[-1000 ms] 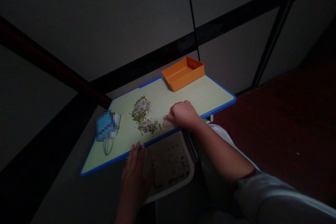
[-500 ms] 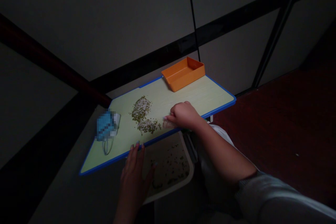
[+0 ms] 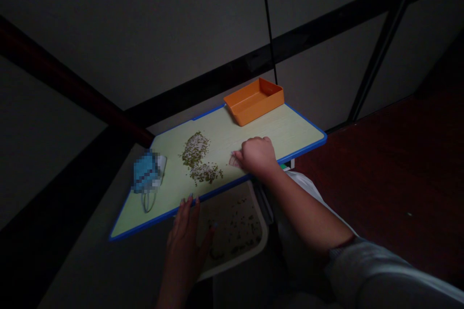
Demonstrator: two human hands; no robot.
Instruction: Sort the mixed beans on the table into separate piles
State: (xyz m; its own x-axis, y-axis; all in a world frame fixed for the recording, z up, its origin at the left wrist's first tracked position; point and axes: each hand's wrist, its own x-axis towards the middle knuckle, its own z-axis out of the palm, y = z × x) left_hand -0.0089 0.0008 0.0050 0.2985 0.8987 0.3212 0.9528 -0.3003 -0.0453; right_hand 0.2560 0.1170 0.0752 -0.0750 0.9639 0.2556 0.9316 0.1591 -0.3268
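- Blue-edged tabletop (image 3: pixel 286 130), orange tray (image 3: pixel 253 104) on its far edge
- White tub (image 3: pixel 232 251) below, seeds (image 3: pixel 235 219) scattered inside
- My left hand (image 3: pixel 183 248) at the near edge, fingers (image 3: pixel 189 207) apart
- My right hand (image 3: pixel 256 157) on the tabletop, fingers (image 3: pixel 241 153) together, touching a pale scrap (image 3: pixel 235 161)
- Seed pile (image 3: pixel 197 160) mid-tabletop, just left of that scrap

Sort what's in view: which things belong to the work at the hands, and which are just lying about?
In the work: right hand, left hand, pale scrap, green-white grains, blue-edged board, white bin with scattered grains.
Lying about: orange tray, blurred blue mask.
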